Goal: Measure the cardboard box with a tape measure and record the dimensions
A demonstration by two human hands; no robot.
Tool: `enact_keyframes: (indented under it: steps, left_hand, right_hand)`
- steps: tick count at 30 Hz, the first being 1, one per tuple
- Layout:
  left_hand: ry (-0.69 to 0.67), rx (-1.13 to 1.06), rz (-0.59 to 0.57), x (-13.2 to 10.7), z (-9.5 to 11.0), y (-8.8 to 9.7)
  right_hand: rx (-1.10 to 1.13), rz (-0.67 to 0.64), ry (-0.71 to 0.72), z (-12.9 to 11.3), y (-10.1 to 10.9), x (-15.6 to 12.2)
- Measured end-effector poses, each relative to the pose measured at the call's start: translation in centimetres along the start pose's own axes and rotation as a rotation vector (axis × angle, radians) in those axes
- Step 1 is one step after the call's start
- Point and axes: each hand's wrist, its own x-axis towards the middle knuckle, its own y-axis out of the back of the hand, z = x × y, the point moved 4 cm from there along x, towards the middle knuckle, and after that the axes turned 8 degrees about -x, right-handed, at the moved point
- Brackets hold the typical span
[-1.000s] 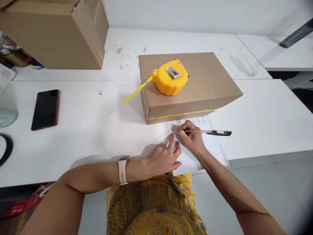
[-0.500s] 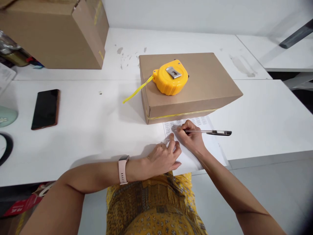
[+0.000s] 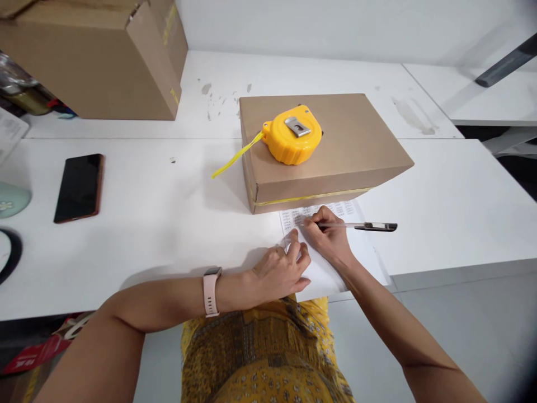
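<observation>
Pinched in my right hand [image 3: 329, 235] is a pen [image 3: 369, 226], its tip low over a sheet of paper [image 3: 325, 274] with rows of small handwriting near the top. My left hand [image 3: 282, 270] rests on the left side of the same sheet, fingers spread and partly bent, holding nothing. Just beyond the paper sits a closed cardboard box [image 3: 352, 137], covering the sheet's upper edge. On top of the box lies a yellow tape measure [image 3: 293, 140] with a metal clip and a yellow strap hanging over the left side.
A phone [image 3: 79, 187] lies on the white table [image 3: 176, 224] at left, near a pale green object [image 3: 14, 200] and a dark ring-shaped item [image 3: 14, 254]. A larger cardboard box [image 3: 104, 67] stands at the back left. The table's front edge runs close to my body.
My view has shifted very slightly. Both hands, the pen and the paper stay in practically the same places.
</observation>
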Motion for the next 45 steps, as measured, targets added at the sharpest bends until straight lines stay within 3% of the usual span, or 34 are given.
enact_keyframes:
  steps: [45]
  left_hand:
    - [-0.015,0.023,0.02,0.05,0.12,0.12]
  right_hand:
    - [-0.011,0.034,0.049,-0.44,0.42,0.38]
